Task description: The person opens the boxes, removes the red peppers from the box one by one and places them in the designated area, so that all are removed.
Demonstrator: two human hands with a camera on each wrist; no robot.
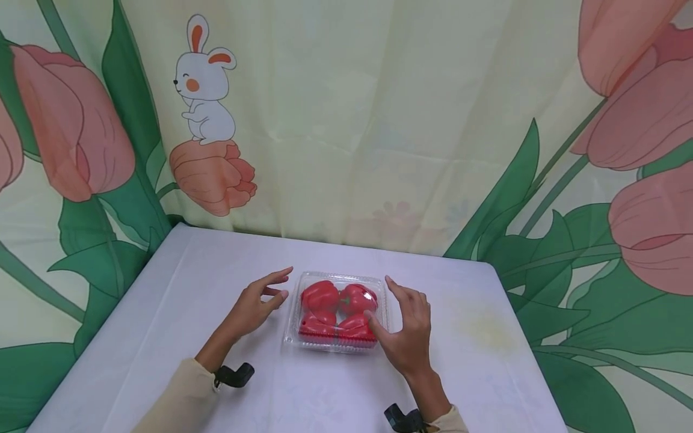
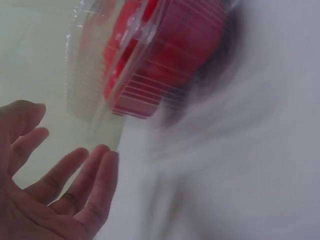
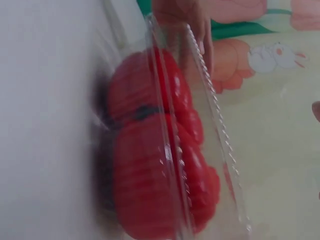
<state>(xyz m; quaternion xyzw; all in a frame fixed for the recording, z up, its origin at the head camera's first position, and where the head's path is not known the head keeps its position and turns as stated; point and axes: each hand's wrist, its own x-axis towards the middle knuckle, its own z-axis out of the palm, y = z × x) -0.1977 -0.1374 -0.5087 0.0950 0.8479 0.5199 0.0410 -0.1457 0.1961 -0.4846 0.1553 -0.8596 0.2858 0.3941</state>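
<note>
A clear plastic clamshell box (image 1: 335, 347) with several red bell peppers (image 1: 320, 296) inside sits on the table. Whether its lid is fastened cannot be told. Left of the box, my left hand (image 1: 253, 308) hovers apart from it, fingers spread and loosely bent. The left wrist view shows that hand (image 2: 65, 195) holding nothing, below the blurred box (image 2: 135, 100). At the box's right side is my right hand (image 1: 407, 328), its thumb overlapping the edge in the head view; contact is unclear. The right wrist view shows the peppers (image 3: 145, 170) through the plastic wall, blurred.
The box stands on a white-covered table (image 1: 260, 397). Behind the far edge hangs a curtain (image 1: 346, 120) printed with tulips and a rabbit. A dark wrist device (image 1: 235, 376) is on the left wrist, another device (image 1: 403, 419) on the right.
</note>
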